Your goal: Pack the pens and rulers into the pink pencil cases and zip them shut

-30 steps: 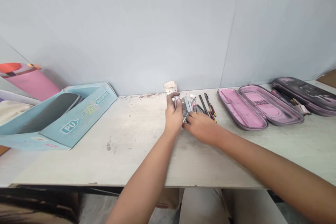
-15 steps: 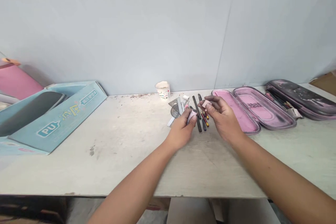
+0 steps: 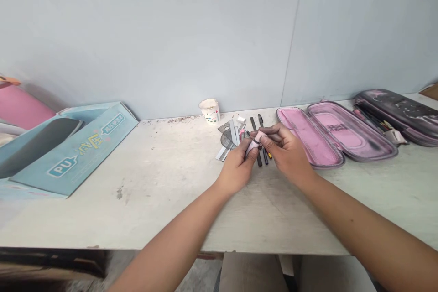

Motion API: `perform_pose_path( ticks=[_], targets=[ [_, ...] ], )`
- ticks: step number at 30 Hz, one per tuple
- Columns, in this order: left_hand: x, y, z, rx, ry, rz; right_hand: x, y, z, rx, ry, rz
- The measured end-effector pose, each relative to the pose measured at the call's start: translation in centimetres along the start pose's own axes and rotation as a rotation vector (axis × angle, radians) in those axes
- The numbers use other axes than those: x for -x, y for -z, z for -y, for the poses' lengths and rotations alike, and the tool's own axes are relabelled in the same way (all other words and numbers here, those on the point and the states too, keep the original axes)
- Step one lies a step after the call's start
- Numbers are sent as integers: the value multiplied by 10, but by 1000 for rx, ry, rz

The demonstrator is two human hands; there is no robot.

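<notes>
My left hand (image 3: 241, 164) is closed round a small pink cylinder (image 3: 252, 146) whose exact kind I cannot make out. My right hand (image 3: 284, 148) pinches a pink cap-like piece (image 3: 261, 135) against its upper end, with a dark band between the two parts. Beneath and just beyond my hands lie several pens and pencils (image 3: 259, 160), partly covered by my fingers. A set of clear rulers and a protractor (image 3: 227, 138) lies to the left of them. Behind these is a white eraser (image 3: 241, 119).
An open pink pencil case (image 3: 308, 143) lies to the right, beside a dark, partly open case (image 3: 404, 116) with pens and a sharpener (image 3: 395, 137). A paper cup (image 3: 210, 112) stands by the wall, near scattered shavings. At left sits a blue box (image 3: 75, 155).
My right hand has moved left to my left hand, bringing the pink cap piece onto the end of the pink cylinder. The two parts were apart before.
</notes>
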State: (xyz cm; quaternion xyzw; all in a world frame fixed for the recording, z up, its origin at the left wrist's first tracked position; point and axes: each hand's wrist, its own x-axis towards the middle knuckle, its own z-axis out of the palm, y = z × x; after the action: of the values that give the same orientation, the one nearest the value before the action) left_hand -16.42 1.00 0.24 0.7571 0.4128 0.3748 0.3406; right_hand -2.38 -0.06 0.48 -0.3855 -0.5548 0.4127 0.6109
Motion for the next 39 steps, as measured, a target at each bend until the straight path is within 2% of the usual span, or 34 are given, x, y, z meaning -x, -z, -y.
perform_pose_path(
  ticks=[6,10,13,16,19,24,29,39],
  targets=[
    [0,3,4,16,6,-25,4,-4,-4,72,33,104],
    [0,5,1,124,34,-36,5,-5,-3,91,52,173],
    [-4,3,-7,387,78,-82,5,-5,3,59,86,195],
    [-9,3,-13,709,207,-146,8,-7,7,0,68,244],
    [-12,10,-15,958,305,-146,12,-11,4,-78,-41,289],
    [-12,28,-12,1278,301,-225,15,-18,-10,-232,-252,394],
    [-12,35,-8,1344,336,-243,17,-21,-17,-318,-356,487],
    [-10,33,-15,1343,356,-243,15,-21,-14,-322,-397,511]
  ],
)
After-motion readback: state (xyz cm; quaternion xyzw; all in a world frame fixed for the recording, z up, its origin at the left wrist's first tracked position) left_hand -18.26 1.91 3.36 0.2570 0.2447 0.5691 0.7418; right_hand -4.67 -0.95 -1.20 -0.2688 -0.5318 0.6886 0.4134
